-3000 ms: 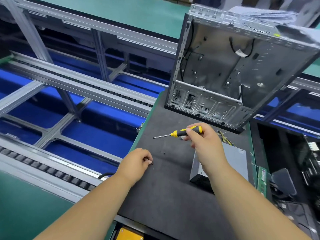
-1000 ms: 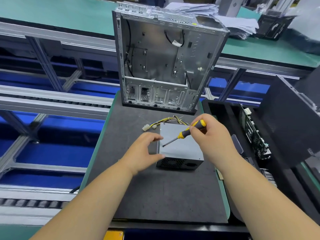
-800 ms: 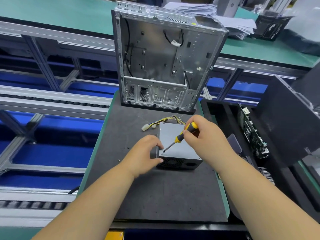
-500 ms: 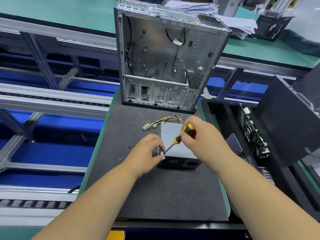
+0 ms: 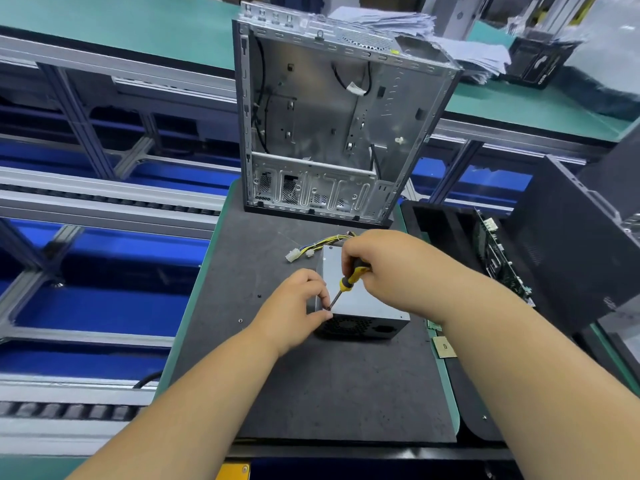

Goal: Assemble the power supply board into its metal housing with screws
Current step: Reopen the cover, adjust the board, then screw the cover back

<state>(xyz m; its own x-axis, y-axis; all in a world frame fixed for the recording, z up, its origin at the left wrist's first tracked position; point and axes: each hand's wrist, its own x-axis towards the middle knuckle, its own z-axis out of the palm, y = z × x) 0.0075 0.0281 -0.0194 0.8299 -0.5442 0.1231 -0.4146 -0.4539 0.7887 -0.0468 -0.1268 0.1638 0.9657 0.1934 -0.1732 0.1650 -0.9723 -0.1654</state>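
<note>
Two hands meet at centre frame over the grey metal power supply box (image 5: pixel 360 299), which lies flat on the dark mat (image 5: pixel 311 393) below the open silver computer case (image 5: pixel 332 123). The right hand (image 5: pixel 391 268) clenches the yellow-and-black screwdriver (image 5: pixel 348 282), shaft slanting down-left. The left hand (image 5: pixel 298 306) pinches at its tip (image 5: pixel 328 308), seemingly steadying a small dark screw at the box's near-left corner.

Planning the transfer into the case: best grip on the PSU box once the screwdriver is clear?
Clamp the power supply across its two long side walls, from above. It lies flat on the mat with a bare top; its cable bundle trails off the far end and the fan grille faces the near end.
</note>
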